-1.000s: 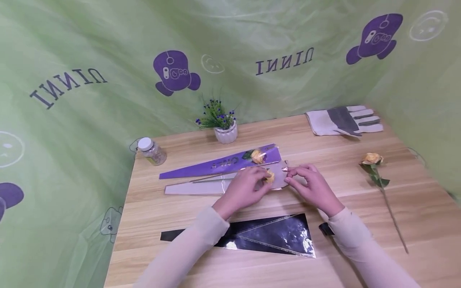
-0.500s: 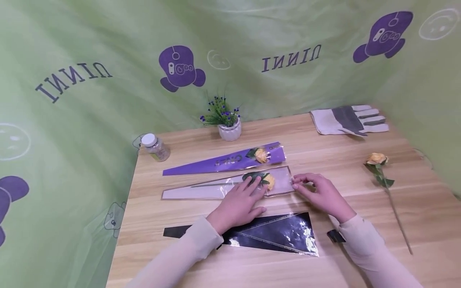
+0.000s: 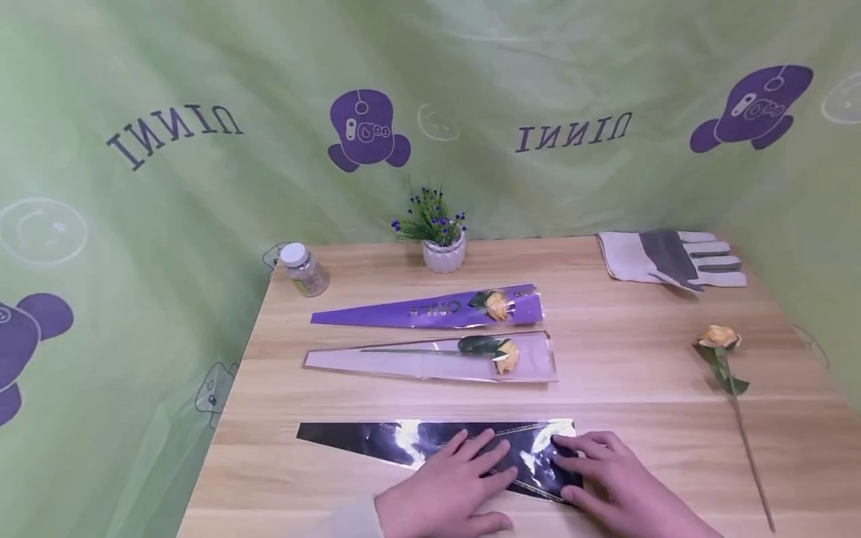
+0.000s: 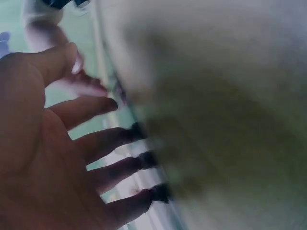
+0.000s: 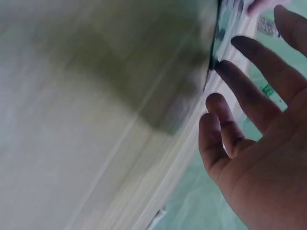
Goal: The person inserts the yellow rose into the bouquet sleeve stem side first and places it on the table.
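A black glossy tapered flower sleeve (image 3: 363, 437) lies flat near the front of the table, its wide end to the right. My left hand (image 3: 447, 489) rests on its middle with the fingers spread. At the wide end, my right hand (image 3: 622, 482) touches the sleeve with bent fingertips, the thumb apart at the lower corner. In the right wrist view the right hand's fingers (image 5: 244, 91) are loosely bent at the table surface. Behind lies a pale, dark-edged sleeve (image 3: 377, 365) with a yellow rose (image 3: 507, 357) inside. Farther back is a purple sleeve (image 3: 377, 317) holding another yellow rose (image 3: 498, 305).
A loose yellow rose (image 3: 720, 336) with a long stem lies at the right. A grey and white glove (image 3: 662, 256) is at the back right. Along the back stand a potted plant (image 3: 444, 254) and a white-capped jar (image 3: 306, 273). A green curtain (image 3: 269, 187) surrounds the table.
Both hands have left the pale sleeve and moved toward the front, onto the black sleeve. The pale sleeve with its rose now lies untouched. The black sleeve has turned slightly. The view has shifted.
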